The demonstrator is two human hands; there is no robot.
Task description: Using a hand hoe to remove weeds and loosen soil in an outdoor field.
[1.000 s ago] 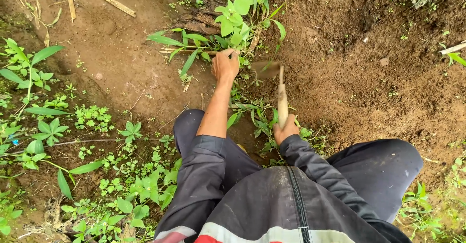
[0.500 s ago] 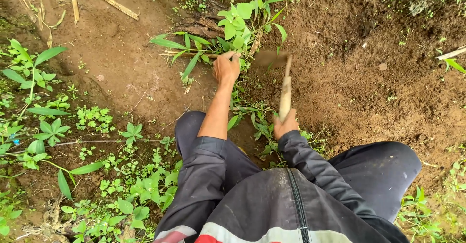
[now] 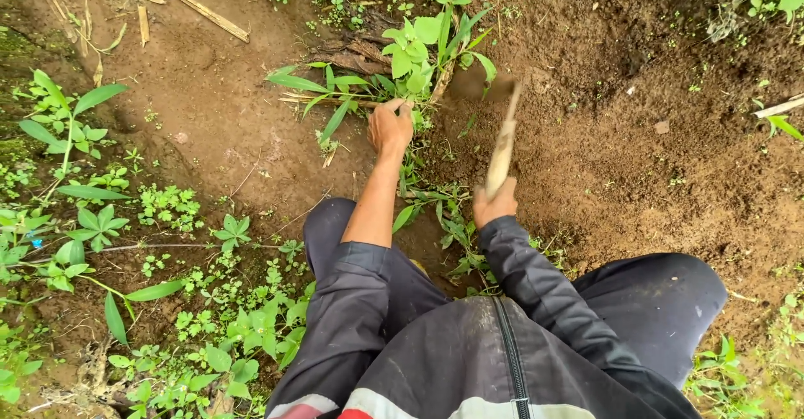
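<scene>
My left hand (image 3: 390, 126) reaches forward and grips the stems at the base of a clump of green weeds (image 3: 419, 46) growing in brown soil. My right hand (image 3: 494, 203) is closed around the pale wooden handle of a small hoe (image 3: 501, 151). The tool's dark blade, blurred by motion, sits in the soil just right of the weed clump. I am crouching, with dark trousers and a dark jacket filling the bottom of the head view.
Loose dug soil (image 3: 636, 143) spreads to the right. Low green weeds (image 3: 167, 251) cover the left side and the lower left. Dry stalks (image 3: 197, 5) lie at the top left. More weeds (image 3: 448, 218) grow between my arms.
My right hand has swung the hoe forward and down, so its blade has moved from beside my knee to the soil next to the clump. My left hand has kept its hold on the weeds.
</scene>
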